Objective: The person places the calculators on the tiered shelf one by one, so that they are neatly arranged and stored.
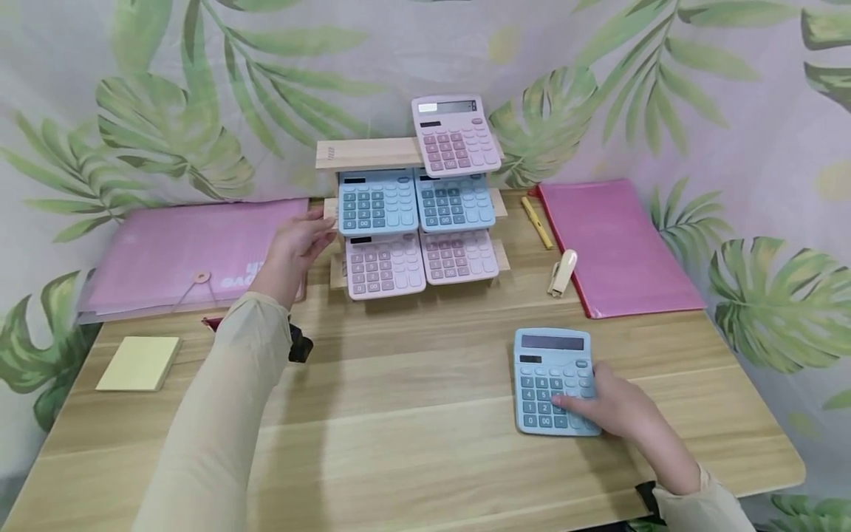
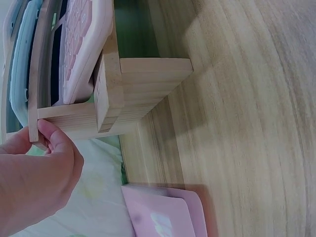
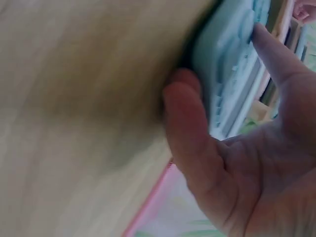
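Note:
A blue calculator (image 1: 552, 377) is in my right hand (image 1: 621, 405) over the front right of the table. The thumb lies on its keys and the fingers go under its edge, as the right wrist view shows. My left hand (image 1: 295, 247) pinches the left end of a board of the wooden rack (image 1: 368, 153) between thumb and fingers. A pink calculator (image 1: 455, 137) leans on the rack's top at the right. Two blue calculators, left (image 1: 377, 203) and right (image 1: 455, 201), fill the middle tier. Two pink calculators, left (image 1: 385, 267) and right (image 1: 460, 257), sit below.
A pink document folder (image 1: 179, 251) lies at the back left, with a yellow sticky-note pad (image 1: 139, 363) before it. Right of the rack are a yellow pen (image 1: 537, 223), a cream stapler (image 1: 563, 273) and a pink zip folder (image 1: 618, 247). A leaf-patterned cloth hangs behind.

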The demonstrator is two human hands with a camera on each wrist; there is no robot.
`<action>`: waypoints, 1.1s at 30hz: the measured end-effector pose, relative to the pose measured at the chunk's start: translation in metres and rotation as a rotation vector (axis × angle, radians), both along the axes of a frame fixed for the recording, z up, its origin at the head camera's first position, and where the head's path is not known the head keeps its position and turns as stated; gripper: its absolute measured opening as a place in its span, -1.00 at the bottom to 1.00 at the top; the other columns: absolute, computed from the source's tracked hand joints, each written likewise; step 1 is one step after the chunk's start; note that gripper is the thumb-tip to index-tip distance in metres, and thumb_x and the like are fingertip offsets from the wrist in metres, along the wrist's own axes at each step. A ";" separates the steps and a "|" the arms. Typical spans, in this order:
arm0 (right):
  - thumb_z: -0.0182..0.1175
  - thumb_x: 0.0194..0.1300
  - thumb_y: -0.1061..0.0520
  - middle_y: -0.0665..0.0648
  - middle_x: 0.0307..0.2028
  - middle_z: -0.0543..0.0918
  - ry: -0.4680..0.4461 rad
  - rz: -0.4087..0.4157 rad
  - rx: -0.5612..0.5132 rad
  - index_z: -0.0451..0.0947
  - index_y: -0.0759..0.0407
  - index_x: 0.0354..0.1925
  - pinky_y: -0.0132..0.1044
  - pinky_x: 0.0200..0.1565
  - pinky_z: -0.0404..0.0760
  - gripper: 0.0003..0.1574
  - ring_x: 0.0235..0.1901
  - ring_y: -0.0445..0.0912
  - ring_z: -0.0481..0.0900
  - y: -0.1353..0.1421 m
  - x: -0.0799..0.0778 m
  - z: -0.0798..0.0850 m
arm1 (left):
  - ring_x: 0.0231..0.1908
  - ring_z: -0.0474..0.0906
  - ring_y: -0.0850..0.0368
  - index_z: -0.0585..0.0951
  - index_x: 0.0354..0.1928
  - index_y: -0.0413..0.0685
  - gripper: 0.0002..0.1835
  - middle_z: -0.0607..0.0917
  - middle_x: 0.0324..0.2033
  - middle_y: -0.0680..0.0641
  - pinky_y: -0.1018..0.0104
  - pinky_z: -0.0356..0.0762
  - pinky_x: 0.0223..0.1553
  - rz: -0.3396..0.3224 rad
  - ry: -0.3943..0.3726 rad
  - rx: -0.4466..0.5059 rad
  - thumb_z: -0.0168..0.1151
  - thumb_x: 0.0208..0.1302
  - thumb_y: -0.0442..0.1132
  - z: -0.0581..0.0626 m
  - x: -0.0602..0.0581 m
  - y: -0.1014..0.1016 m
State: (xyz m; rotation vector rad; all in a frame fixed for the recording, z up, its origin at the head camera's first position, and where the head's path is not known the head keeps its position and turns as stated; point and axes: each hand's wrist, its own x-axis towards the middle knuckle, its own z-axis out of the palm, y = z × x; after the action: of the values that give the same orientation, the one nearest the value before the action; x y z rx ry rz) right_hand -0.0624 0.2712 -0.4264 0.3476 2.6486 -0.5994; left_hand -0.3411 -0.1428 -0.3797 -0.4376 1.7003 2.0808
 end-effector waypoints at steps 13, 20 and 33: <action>0.12 0.29 -0.03 0.24 -0.22 0.65 -0.033 -0.088 -0.720 -0.17 0.37 0.37 -0.08 -0.36 0.71 -0.03 -0.35 -0.03 0.67 0.002 -0.009 0.005 | -0.13 0.48 0.25 0.15 0.39 -0.03 -0.35 0.29 0.32 -0.06 0.46 0.40 0.24 0.032 -0.005 0.018 0.08 0.28 -0.39 0.001 0.003 0.001; -0.03 0.39 0.14 0.04 -0.19 0.67 -0.093 -0.055 -1.149 -0.23 0.41 0.36 -0.23 -0.26 0.72 -0.19 -0.26 -0.07 0.68 -0.033 -0.046 0.037 | -0.13 0.48 0.25 0.16 0.38 -0.07 -0.37 0.37 0.23 -0.06 0.44 0.43 0.22 0.041 0.014 0.025 0.07 0.28 -0.41 0.002 0.003 -0.001; -0.01 0.31 0.33 0.20 0.02 0.50 -0.039 -0.310 -1.632 0.20 0.30 0.25 -0.34 0.06 0.60 -0.46 -0.02 -0.03 0.51 -0.180 -0.188 0.119 | -0.30 0.50 0.28 0.19 0.36 -0.14 -0.40 0.31 0.31 -0.16 0.35 0.39 0.27 0.064 0.062 0.042 0.04 0.28 -0.44 -0.005 0.003 -0.001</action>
State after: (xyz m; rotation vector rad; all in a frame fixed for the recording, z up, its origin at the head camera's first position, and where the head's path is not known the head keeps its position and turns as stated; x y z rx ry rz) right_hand -0.2504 0.0917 -0.3078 0.2021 1.2855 -2.3815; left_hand -0.3382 -0.1434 -0.3851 -0.4243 1.6951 2.1930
